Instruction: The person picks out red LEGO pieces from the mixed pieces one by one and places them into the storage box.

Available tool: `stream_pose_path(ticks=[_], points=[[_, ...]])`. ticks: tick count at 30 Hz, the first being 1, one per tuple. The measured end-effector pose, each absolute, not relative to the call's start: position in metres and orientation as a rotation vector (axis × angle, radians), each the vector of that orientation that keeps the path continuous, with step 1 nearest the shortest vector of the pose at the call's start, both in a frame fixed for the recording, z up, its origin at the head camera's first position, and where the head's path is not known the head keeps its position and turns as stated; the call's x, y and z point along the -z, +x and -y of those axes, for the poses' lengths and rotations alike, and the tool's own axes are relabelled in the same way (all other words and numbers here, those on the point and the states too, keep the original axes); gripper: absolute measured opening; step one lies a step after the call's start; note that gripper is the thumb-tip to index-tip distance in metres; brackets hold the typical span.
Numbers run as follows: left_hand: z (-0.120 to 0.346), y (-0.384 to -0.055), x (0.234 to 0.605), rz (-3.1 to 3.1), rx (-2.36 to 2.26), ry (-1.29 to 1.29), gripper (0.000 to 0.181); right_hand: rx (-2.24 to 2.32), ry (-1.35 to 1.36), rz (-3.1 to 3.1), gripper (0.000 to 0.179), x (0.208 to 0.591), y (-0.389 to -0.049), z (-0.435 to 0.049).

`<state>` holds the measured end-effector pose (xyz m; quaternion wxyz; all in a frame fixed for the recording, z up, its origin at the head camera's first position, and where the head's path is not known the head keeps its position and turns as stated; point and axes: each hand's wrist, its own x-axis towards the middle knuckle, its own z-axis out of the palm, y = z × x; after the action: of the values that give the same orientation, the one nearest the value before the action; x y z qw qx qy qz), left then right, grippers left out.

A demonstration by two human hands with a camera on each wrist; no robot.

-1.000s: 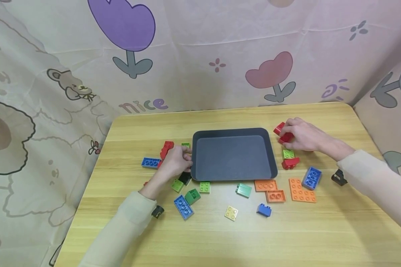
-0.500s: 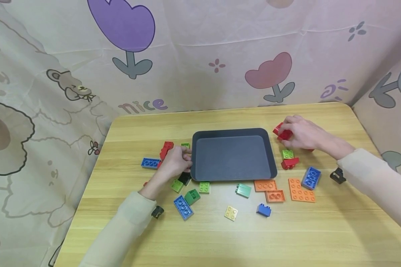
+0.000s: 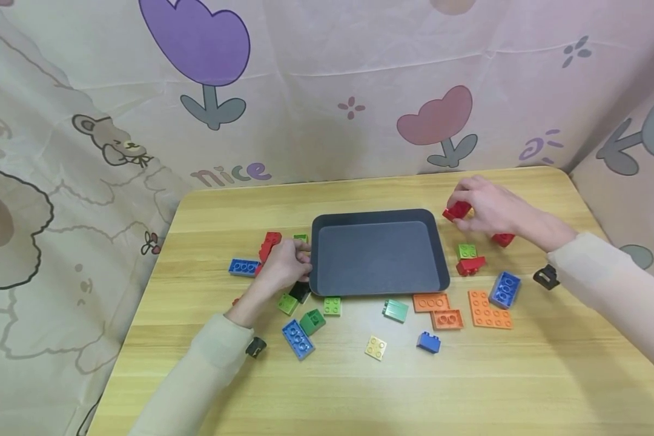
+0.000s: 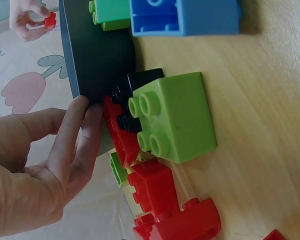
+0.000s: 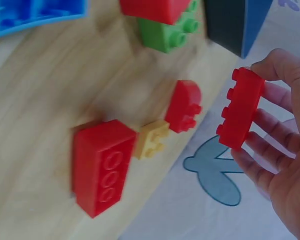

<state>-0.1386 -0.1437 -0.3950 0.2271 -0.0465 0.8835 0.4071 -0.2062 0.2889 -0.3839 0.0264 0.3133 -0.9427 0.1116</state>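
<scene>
My right hand [image 3: 485, 206] holds a long red brick [image 5: 242, 107] above the table, the thumb at one end and the fingers along its side. Below it in the right wrist view lie another red brick [image 5: 102, 167], a small yellow brick [image 5: 151, 139] and a rounded red piece [image 5: 184, 106]. At the left edge of the dark tray [image 3: 378, 290], my left hand [image 3: 286, 263] touches the wall with fairly straight fingertips. Close to those fingers are a light green brick [image 4: 177, 117], a black brick [image 4: 145, 77] and several red bricks.
Loose bricks surround the tray. In front lie a blue brick [image 3: 298, 339], a yellow piece [image 3: 376, 347] and orange plates [image 3: 487, 310]; a blue brick [image 3: 505, 289] lies at right. Black clips [image 3: 547, 277] hang near the wrists. Printed cloth stands behind the table.
My right hand has lifted the red brick off the table, moving slightly up and away, which uncovers a yellow piece and another red brick. My left hand stays at the tray's edge.
</scene>
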Motion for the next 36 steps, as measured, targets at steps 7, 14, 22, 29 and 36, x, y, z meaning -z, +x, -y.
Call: stream_pose_path(ticks=[7,14,22,29,36], points=[[0.144,-0.138,0.395,-2.423,-1.133,-0.131,0.047,-0.314,1.043,2.861,0.028,0.370,-0.207,-0.271],[0.144,-0.138,0.395,-2.429,-1.123,-0.130,0.048,-0.283,1.099,2.844,0.027,0.362,-0.209,-0.249],[0.144,-0.138,0.394,-2.431,-1.122,-0.132,0.047,-0.302,1.158,2.808,0.025,0.360,-0.212,-0.227],[0.145,-0.138,0.395,-2.430,-1.141,-0.116,0.046,-0.307,1.233,2.767,0.026,0.360,-0.215,-0.207],[0.144,-0.137,0.396,-2.432,-1.153,-0.100,0.045,-0.310,1.326,2.728,0.029,0.363,-0.214,-0.186]])
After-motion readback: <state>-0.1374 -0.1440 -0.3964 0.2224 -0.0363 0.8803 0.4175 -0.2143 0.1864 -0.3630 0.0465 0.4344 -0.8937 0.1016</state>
